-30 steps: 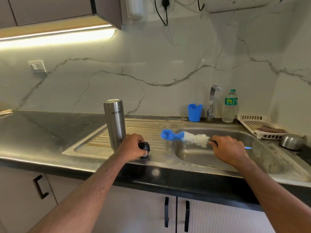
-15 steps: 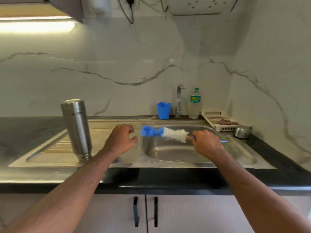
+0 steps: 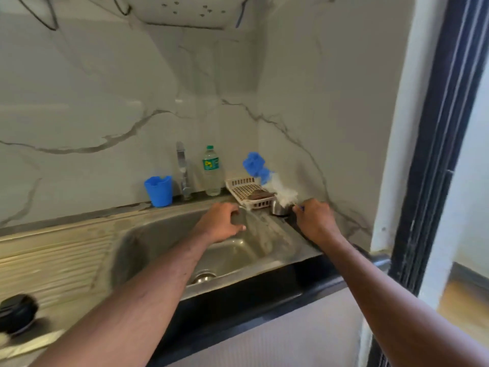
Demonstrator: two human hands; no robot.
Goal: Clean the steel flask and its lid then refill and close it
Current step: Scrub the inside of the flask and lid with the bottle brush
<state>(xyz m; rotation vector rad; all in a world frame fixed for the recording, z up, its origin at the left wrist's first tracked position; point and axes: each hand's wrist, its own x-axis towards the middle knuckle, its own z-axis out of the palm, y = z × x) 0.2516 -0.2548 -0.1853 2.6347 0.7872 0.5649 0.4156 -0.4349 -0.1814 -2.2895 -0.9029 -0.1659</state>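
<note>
Right hand (image 3: 313, 221) is gripping the thin handle of the bottle brush (image 3: 267, 178), fingers curled round it, brush head tilting up and left over the small steel cup (image 3: 280, 207) in the back right corner of the tabletop (image 3: 312, 282). Left hand (image 3: 221, 223) is hovering over the sink (image 3: 158, 234) basin with fingers loosely curled, holding nothing as far as the frame is showing, thumb pointing toward the right rim. The lid (image 3: 17, 312) (dark, round, blurry) is lying on the ribbed drainboard at the far left edge, well apart from both hands. The steel flask itself is not showing in this view, so its place cannot be told. Behind the sink, tap (image 3: 182, 168) is standing shut off with no water visibly running, blue cup (image 3: 158, 190) just left of it, plastic water bottle (image 3: 211, 170) just right of it, and the white perforated tray (image 3: 247, 192) with a brown scrub pad (image 3: 260, 194) is sitting beside the steel cup. Progress judgement: early stage, lid is already off, brush is in hand, but no soap or water is showing on anything yet. Likely remaining: scrubbing flask inside, washing lid, rinsing, refilling, closing.
</note>
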